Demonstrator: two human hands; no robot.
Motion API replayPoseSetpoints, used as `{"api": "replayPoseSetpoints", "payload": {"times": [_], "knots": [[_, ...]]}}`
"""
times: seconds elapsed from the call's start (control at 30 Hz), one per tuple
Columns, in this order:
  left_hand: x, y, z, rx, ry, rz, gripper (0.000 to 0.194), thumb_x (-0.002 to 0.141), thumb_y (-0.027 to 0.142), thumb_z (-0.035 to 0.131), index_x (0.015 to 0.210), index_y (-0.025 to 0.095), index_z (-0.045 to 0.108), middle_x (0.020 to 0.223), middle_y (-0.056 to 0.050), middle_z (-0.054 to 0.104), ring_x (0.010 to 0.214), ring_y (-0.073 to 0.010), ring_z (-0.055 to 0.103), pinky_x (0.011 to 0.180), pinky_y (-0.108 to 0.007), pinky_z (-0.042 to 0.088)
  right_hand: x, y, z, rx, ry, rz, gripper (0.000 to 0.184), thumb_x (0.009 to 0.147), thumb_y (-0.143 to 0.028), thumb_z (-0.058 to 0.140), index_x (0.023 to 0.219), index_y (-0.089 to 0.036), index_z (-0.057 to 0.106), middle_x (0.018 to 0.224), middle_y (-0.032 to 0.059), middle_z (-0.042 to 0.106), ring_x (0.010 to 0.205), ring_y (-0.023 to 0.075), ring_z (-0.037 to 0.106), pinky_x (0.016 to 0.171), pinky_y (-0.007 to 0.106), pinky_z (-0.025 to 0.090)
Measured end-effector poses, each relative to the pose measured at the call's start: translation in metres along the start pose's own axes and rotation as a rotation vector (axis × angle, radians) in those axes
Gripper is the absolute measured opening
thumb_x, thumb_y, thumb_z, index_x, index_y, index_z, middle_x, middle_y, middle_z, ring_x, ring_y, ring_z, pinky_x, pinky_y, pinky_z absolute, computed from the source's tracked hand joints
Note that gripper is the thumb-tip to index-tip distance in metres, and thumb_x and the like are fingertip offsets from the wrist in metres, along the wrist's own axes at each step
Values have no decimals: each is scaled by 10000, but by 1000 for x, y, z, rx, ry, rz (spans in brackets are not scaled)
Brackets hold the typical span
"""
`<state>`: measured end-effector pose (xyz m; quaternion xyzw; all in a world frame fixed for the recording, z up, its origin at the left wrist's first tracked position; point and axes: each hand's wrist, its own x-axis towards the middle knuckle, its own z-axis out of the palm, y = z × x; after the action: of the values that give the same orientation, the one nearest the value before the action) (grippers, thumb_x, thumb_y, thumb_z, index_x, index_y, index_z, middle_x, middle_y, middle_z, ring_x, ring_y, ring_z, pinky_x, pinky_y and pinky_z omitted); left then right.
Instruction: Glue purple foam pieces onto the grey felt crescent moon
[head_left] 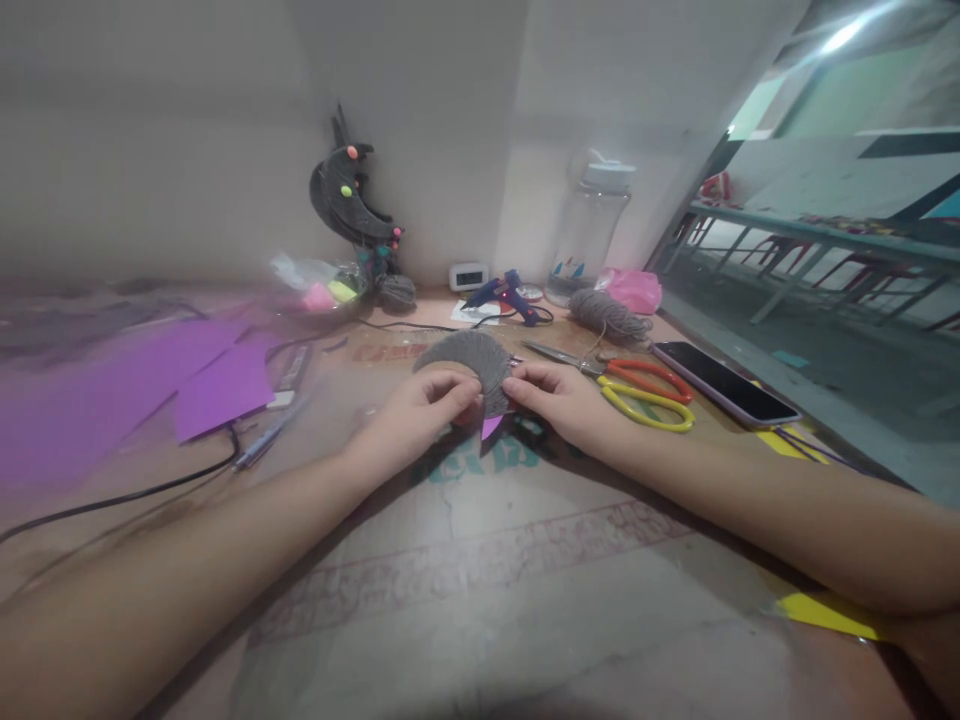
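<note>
Between my two hands is a crescent moon wrapped in grey yarn, with a bare purple tip pointing down toward me. My left hand pinches its inner curve between thumb and fingers. On the other side, my right hand pinches the outer edge near the purple tip. Some fingertips are hidden behind the moon. Just right of my right hand lie scissors with one orange and one yellow handle. Behind them is a ball of grey yarn, a strand trailing from it toward the scissors.
A blue glue gun rests near the wall beside a small white clock. A clear bottle, a phone and a pink bag stand or lie right. Purple sheets, a pen and a black cable lie left.
</note>
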<state>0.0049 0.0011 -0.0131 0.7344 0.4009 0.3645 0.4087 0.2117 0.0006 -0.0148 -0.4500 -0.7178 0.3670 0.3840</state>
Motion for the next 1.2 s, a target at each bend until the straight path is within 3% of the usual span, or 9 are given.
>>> {"api": "replayPoseSetpoints", "payload": {"times": [0.17, 0.3, 0.5, 0.7, 0.87, 1.0, 1.2], "knots": [[1, -1, -2, 51, -43, 37, 385, 891, 489, 513, 669, 194, 622, 771, -35, 616, 773, -178, 577, 763, -298, 475, -1, -1, 0, -27, -9, -18, 311, 860, -458, 583, 715, -182, 590, 699, 2, 562, 665, 135, 510, 614, 263, 407], [1, 0, -1, 98, 18, 34, 352, 854, 483, 566, 665, 201, 660, 861, -46, 652, 863, -195, 604, 808, -295, 481, -2, -4, -1, -128, -18, -45, 304, 875, -427, 577, 698, -182, 601, 687, -5, 566, 664, 135, 510, 637, 271, 395], [0, 3, -1, 106, -22, 63, 378, 876, 456, 520, 614, 207, 631, 719, -24, 604, 746, -176, 594, 750, -300, 476, -2, -5, -1, -160, -31, -62, 310, 883, -427, 562, 696, -183, 601, 695, -1, 573, 675, 141, 524, 636, 272, 401], [0, 3, -2, -26, 19, -135, 364, 851, 519, 559, 692, 200, 630, 719, -28, 667, 727, -179, 622, 765, -305, 479, -4, -10, -2, -181, -52, -91, 281, 890, -386, 556, 700, -183, 602, 713, 5, 601, 709, 148, 554, 675, 277, 430], [-4, 0, -1, -9, 43, -241, 404, 787, 596, 618, 798, 202, 708, 809, -47, 724, 766, -204, 643, 695, -303, 472, -6, -13, -2, -211, -117, -123, 325, 934, -394, 523, 703, -180, 602, 702, 9, 600, 684, 141, 550, 668, 272, 447], [-3, 0, 1, -79, 57, -266, 398, 783, 587, 630, 837, 204, 727, 814, -45, 733, 716, -190, 639, 655, -292, 464, -5, -9, -1, -41, -115, -107, 429, 978, -493, 410, 770, -176, 612, 755, 30, 617, 724, 150, 586, 695, 282, 478], [-2, 2, 0, -44, 59, -244, 379, 798, 571, 628, 811, 199, 701, 756, -35, 703, 672, -172, 606, 631, -280, 445, -5, -14, -1, -150, -58, -56, 217, 852, -371, 625, 742, -185, 631, 736, 9, 647, 715, 148, 575, 700, 282, 449]]}}
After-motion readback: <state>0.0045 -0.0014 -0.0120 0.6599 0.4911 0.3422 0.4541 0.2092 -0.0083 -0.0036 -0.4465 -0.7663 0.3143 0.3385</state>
